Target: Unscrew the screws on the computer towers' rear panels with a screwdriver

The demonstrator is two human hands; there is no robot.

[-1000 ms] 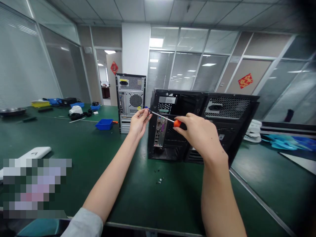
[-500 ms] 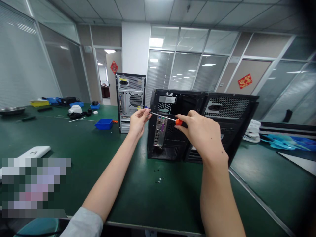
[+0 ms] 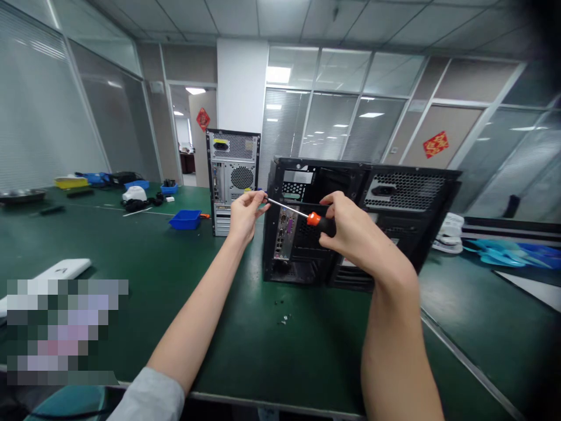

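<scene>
My right hand (image 3: 355, 231) holds the black end of an orange-and-black screwdriver (image 3: 313, 218) between thumb and fingers, its metal shaft pointing left. At the tip, my left hand (image 3: 246, 211) is closed in a pinch; whatever small piece sits between those fingertips is too small to make out. Both hands are in front of an opened black computer case (image 3: 315, 263), near the upper left of its back. A metal port panel (image 3: 284, 234) with a purple connector shows below the shaft. Several small screws (image 3: 284, 318) lie on the green table (image 3: 245, 351) in front of the case.
Behind my left hand stands a second computer tower (image 3: 234, 152). A blue tray (image 3: 185, 219) lies left of it. A white box-like device (image 3: 65, 269) is at the left, and blue cables or straps (image 3: 499, 251) lie at the right.
My right hand has shifted back along the handle and its fingers have loosened and re-placed, showing more of the handle. The right forearm moved slightly right. My left hand stays at the tip.
</scene>
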